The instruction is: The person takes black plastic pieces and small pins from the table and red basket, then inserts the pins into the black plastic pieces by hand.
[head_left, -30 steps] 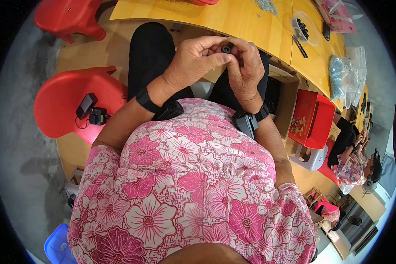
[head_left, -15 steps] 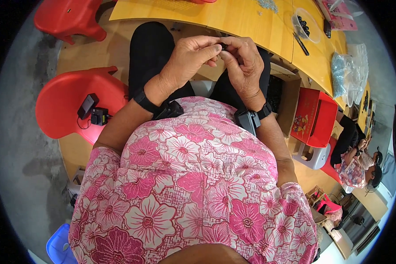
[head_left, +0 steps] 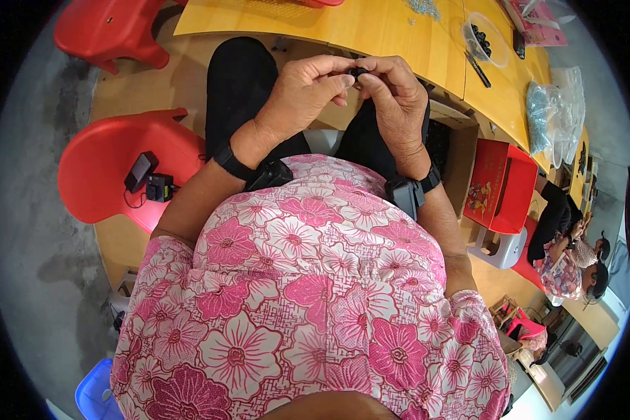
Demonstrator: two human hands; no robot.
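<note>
Black part [head_left: 358,74]: mid-air, just off the surface's [head_left: 392,35] near edge
Left hand's grip [head_left: 295,92]: thumb and finger pinched on it
Right hand's grip [head_left: 399,105]: pinched opposite
Part's feel: from here, probably light, stiff, maybe slick; take opposite sides

From my remote seat I count two bare hands, left hand [head_left: 295,92] and right hand [head_left: 399,98], before the yellow wooden counter [head_left: 392,38], with one small black part [head_left: 357,73] in their grip. On the counter: one clear round plastic tub [head_left: 498,50], its black pieces [head_left: 480,42] too jumbled to number, and one black pen-like tool [head_left: 477,69]. Left of the counter: two red plastic seats [head_left: 101,164], two boxy black devices [head_left: 159,187]. Beside its near edge: one red cardboard box [head_left: 481,180], one brown cardboard box [head_left: 463,162].
</note>
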